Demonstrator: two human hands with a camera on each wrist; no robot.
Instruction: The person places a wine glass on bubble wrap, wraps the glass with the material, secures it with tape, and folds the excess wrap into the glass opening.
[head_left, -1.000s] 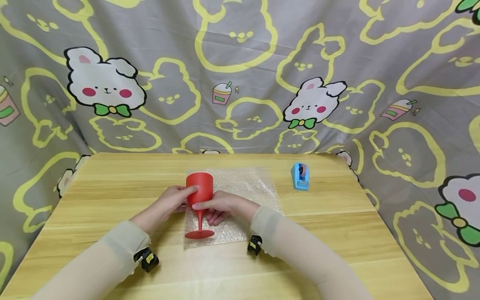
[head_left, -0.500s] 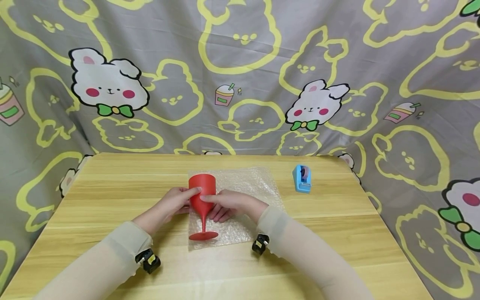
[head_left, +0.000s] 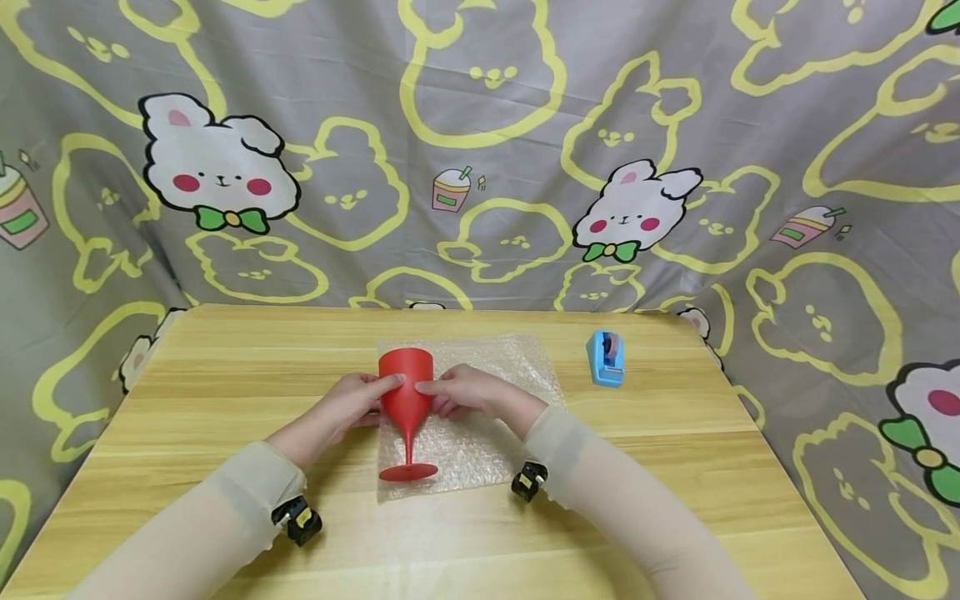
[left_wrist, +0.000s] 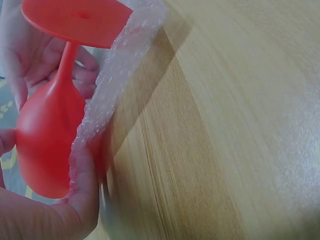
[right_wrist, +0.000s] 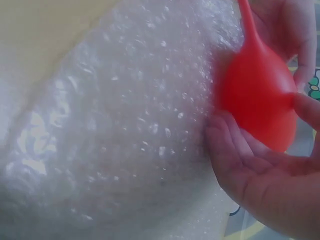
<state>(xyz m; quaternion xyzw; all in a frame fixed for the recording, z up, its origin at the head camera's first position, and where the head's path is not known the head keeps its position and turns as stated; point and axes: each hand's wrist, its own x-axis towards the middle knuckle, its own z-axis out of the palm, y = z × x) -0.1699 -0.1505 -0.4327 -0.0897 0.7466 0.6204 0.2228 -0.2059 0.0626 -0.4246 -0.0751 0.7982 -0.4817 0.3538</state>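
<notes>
A red goblet point(head_left: 407, 379) lies along the left edge of a sheet of bubble wrap point(head_left: 487, 450), its rim away from me and its foot towards me. With the thumb on the bowl and the fingers beneath, my left hand point(head_left: 348, 404) grips the goblet. The left wrist view has the wrap's edge point(left_wrist: 117, 75) between those fingers and the goblet. From the other side my right hand point(head_left: 480, 390) holds the bowl, thumb on top and fingers curled against its side, as the right wrist view shows the goblet point(right_wrist: 260, 95) between thumb and fingers.
A blue tape dispenser point(head_left: 606, 358) stands at the back right of the wooden table point(head_left: 247, 358). Patterned grey curtain point(head_left: 517, 150) surrounds the table at the back and sides. A small black camera point(head_left: 298, 521) sits on each wrist.
My right hand has slid up the bowl, away from the stem, and its fingers have drawn in beside the goblet. The left hand keeps its grip. The whole view has shifted slightly.
</notes>
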